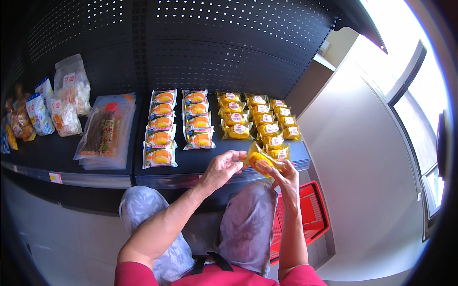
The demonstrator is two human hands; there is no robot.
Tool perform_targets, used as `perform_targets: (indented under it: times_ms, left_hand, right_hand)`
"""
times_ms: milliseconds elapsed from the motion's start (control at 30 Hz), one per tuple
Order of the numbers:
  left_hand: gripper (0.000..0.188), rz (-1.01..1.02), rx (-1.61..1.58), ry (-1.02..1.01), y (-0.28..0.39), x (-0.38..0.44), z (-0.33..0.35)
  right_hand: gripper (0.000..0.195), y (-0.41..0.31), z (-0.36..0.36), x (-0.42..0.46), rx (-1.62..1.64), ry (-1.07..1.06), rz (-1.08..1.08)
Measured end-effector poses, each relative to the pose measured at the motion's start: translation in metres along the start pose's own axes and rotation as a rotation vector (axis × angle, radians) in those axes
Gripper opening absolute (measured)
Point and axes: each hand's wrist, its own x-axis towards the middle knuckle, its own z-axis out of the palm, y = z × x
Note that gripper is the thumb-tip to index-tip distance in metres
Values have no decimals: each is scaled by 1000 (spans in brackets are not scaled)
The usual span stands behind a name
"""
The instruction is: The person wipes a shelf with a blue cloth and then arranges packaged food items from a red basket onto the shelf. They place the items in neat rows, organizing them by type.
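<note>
Above the shelf's front edge, my right hand [286, 175] grips a yellow-wrapped packaged cake [260, 161] from its right side. My left hand [223, 168] is at the cake's left, fingers curled towards its wrapper; whether the fingertips pinch it I cannot tell. Just behind, similar yellow packaged cakes [238, 131] lie in three columns on the black shelf, the middle column reaching closest to the front. Left of them are two columns of white-and-orange packaged cakes [160, 156], overlapping front to back.
Flat clear packets of dark food [103, 136] and bags of snacks [66, 116] stand further left on the shelf. A perforated black back panel [200, 53] rises behind. A red plastic basket [315, 214] is on the floor at my right, beside a pale wall [361, 171].
</note>
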Motion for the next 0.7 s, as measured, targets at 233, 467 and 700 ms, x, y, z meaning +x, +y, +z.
perform_targets:
  times_ms: [233, 467, 700]
  left_hand:
    - [36, 27, 78, 98, -12, 4, -7]
    - [35, 23, 106, 111, -13, 6, -4]
    - [37, 0, 90, 95, -16, 14, -2]
  right_hand:
    - [40, 70, -75, -65, -37, 403, -61]
    - [35, 258, -141, -158, -469, 333, 348]
    - [32, 297, -146, -164, -519, 255, 238]
